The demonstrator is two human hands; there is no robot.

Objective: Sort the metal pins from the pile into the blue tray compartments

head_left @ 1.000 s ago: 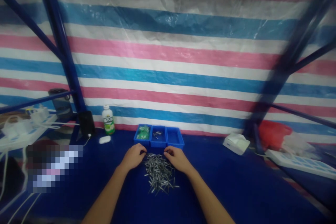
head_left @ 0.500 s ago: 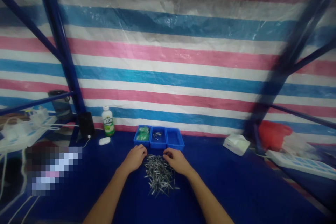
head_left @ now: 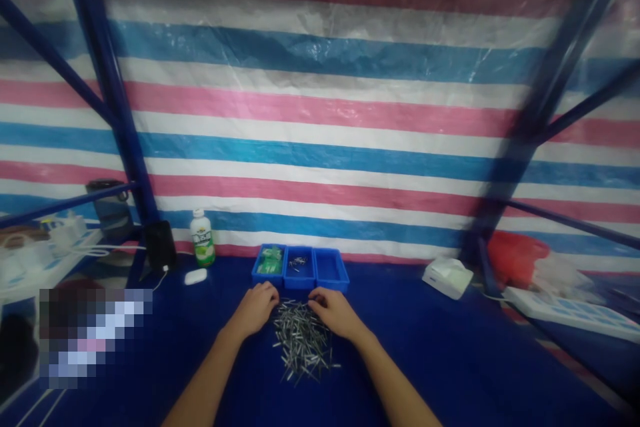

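Now the left hand (head_left: 257, 307) and right hand (head_left: 334, 310) are curling at the far edges of a pile of metal pins (head_left: 303, 340) lying on the table (head_left: 410, 347); I cannot tell if they are pinching any. They seem to be picking, and the next move is calling for a careful pinch. Behind, the left box (head_left: 267, 278) is holding green packets (head_left: 271, 260), the middle box (head_left: 300, 283) metal bits (head_left: 298, 263), and the right box (head_left: 329, 267) is sitting alongside.

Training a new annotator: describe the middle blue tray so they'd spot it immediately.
Below the striped sheet, three blue trays stand in a row on the tabletop, just beyond a heap of metal pieces. The middle tray alone shows loose metal bits; the left tray holds green-and-white packets.
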